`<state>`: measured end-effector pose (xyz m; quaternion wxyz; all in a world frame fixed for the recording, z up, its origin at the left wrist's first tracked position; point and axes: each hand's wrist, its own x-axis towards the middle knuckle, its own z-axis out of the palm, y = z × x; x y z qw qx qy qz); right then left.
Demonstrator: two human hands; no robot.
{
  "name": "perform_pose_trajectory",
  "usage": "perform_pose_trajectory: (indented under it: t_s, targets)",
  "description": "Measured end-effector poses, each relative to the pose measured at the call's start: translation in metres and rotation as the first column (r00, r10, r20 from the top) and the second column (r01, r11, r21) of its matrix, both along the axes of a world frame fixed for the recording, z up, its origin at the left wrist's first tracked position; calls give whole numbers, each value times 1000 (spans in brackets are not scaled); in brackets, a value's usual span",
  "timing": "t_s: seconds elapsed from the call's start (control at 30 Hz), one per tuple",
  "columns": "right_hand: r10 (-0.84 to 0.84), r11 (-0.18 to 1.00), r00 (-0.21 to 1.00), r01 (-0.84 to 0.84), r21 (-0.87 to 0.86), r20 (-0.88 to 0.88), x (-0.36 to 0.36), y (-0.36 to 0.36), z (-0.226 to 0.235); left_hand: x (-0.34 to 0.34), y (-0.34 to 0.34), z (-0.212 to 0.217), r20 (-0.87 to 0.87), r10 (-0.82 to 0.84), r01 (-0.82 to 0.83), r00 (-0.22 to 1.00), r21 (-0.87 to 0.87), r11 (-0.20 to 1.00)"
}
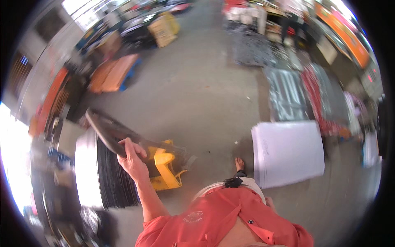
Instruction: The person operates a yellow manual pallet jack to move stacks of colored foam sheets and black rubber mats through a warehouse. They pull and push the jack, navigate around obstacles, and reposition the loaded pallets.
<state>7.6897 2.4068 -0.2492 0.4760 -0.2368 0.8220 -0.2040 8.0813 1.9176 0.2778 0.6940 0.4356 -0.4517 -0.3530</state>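
My left hand (133, 159) is closed around the dark loop handle (103, 129) of a yellow pallet jack (163, 162). The jack's yellow body stands on the floor just right of that hand. Beside it on the left is a tall stack of sheets (117, 177) with dark edges and a white face. Of my right hand (269, 202) only a sliver of skin shows by my hip, past the red shirt. Its fingers are hidden.
A stack of large white sheets (288, 154) stands close on my right. Behind it lie plastic-wrapped stacks (288, 94). An orange-topped pallet (113, 73) sits ahead on the left, beyond it cardboard boxes (162, 31). Another person (292, 20) stands far right. Grey floor (197, 82) runs between.
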Motion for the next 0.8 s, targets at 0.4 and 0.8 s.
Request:
perform_pose_trajectory:
  t_s: [0.4, 0.8]
  targets:
    - [485, 458, 864, -383, -802, -135, -99, -748, 324, -10, 6, 2, -100, 230, -218, 968, 116, 969]
    - [735, -420, 472, -247, -873, -487, 339, -783, 569, -41, -7, -2, 16, 667, -667, 745, 64, 742]
